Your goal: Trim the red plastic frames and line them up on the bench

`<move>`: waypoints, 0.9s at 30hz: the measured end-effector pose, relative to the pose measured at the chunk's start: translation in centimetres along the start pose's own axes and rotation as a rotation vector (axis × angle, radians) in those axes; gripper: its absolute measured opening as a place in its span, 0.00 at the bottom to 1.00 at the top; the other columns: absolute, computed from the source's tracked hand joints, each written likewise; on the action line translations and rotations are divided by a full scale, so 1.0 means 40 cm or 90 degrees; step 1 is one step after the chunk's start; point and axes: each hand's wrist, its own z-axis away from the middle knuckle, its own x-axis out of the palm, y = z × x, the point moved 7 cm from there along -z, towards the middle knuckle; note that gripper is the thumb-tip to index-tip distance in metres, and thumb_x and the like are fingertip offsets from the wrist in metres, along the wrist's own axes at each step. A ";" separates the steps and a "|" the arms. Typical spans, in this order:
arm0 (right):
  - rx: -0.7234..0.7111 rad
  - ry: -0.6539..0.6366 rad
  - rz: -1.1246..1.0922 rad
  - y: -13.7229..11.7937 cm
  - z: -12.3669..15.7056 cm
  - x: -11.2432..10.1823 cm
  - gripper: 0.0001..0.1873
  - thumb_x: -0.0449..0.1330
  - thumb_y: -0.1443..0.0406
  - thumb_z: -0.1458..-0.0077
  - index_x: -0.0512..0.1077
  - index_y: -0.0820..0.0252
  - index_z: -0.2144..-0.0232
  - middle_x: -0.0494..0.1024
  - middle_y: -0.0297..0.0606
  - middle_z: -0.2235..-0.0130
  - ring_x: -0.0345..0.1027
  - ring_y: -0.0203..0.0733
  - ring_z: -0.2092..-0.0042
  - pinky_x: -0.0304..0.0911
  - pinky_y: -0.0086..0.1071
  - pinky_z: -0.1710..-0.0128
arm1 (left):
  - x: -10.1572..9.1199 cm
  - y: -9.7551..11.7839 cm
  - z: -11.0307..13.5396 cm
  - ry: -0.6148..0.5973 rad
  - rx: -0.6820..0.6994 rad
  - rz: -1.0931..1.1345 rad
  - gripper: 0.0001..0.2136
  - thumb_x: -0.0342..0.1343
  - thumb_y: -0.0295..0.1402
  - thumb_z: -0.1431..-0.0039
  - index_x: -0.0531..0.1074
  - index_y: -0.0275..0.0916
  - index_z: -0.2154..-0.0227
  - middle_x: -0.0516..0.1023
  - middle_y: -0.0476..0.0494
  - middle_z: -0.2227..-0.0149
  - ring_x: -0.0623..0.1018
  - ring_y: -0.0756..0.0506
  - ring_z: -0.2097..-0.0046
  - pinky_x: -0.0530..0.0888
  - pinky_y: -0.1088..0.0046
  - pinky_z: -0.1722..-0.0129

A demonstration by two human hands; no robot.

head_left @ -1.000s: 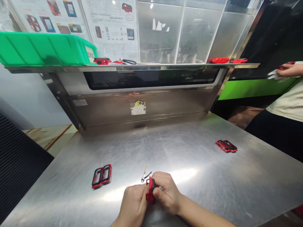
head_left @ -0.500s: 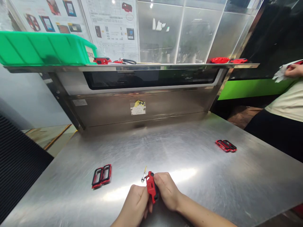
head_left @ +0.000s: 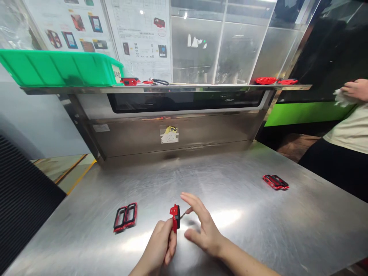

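My left hand (head_left: 160, 245) pinches a small red and black plastic part (head_left: 174, 217) and holds it upright just above the steel table (head_left: 244, 226). My right hand (head_left: 201, 226) hovers beside it on the right with fingers stretched out and apart, holding nothing. A thin metal piece, perhaps a tool tip, shows between the part and my right fingers; I cannot make it out. A red and black double-window frame (head_left: 125, 217) lies flat on the table to the left of my hands. Another such red and black part (head_left: 275, 182) lies far to the right.
A raised steel shelf (head_left: 172, 87) at the back carries a green bin (head_left: 60, 68), a small red part with a black cable (head_left: 140, 81) and red parts (head_left: 271, 81) at its right end. Another person (head_left: 349, 126) stands at the right edge, holding a white cloth.
My right hand has let go of the red part and opened beside it. My left hand alone now holds the part, raised slightly. The view has tilted a little.
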 end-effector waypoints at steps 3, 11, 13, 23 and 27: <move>-0.059 -0.062 0.017 -0.011 -0.002 0.024 0.34 0.57 0.45 0.47 0.61 0.56 0.45 0.66 0.47 0.48 0.60 0.50 0.49 0.59 0.41 0.51 | 0.010 -0.009 -0.006 -0.046 -0.018 0.087 0.32 0.46 0.61 0.58 0.49 0.43 1.00 0.43 0.56 0.99 0.47 0.58 0.94 0.41 0.78 0.90; 0.012 0.017 0.038 0.016 -0.001 0.022 0.12 0.58 0.60 0.44 0.70 0.59 0.58 0.75 0.40 0.64 0.67 0.43 0.64 0.64 0.31 0.68 | -0.002 0.000 -0.014 -0.008 0.024 0.061 0.32 0.44 0.65 0.58 0.50 0.42 0.98 0.44 0.56 0.98 0.46 0.58 0.92 0.41 0.78 0.89; 0.011 0.047 0.040 0.015 0.000 0.016 0.12 0.58 0.61 0.44 0.70 0.59 0.59 0.75 0.40 0.65 0.67 0.42 0.65 0.63 0.31 0.69 | -0.026 0.021 -0.009 0.069 0.086 0.035 0.31 0.45 0.64 0.56 0.51 0.41 0.95 0.47 0.57 0.96 0.48 0.58 0.90 0.44 0.79 0.88; -0.014 0.113 0.113 -0.010 0.005 0.000 0.10 0.61 0.63 0.49 0.69 0.59 0.62 0.74 0.38 0.69 0.64 0.42 0.69 0.60 0.32 0.71 | -0.018 0.040 0.006 0.049 0.128 0.025 0.28 0.49 0.61 0.55 0.68 0.36 0.73 0.60 0.57 0.87 0.57 0.56 0.86 0.52 0.81 0.85; -0.059 0.107 0.101 -0.025 0.010 -0.002 0.18 0.61 0.59 0.47 0.67 0.59 0.55 0.74 0.39 0.67 0.64 0.43 0.68 0.60 0.33 0.70 | -0.019 0.043 0.001 0.046 0.130 0.057 0.31 0.48 0.63 0.57 0.70 0.35 0.78 0.57 0.56 0.89 0.56 0.55 0.86 0.53 0.80 0.85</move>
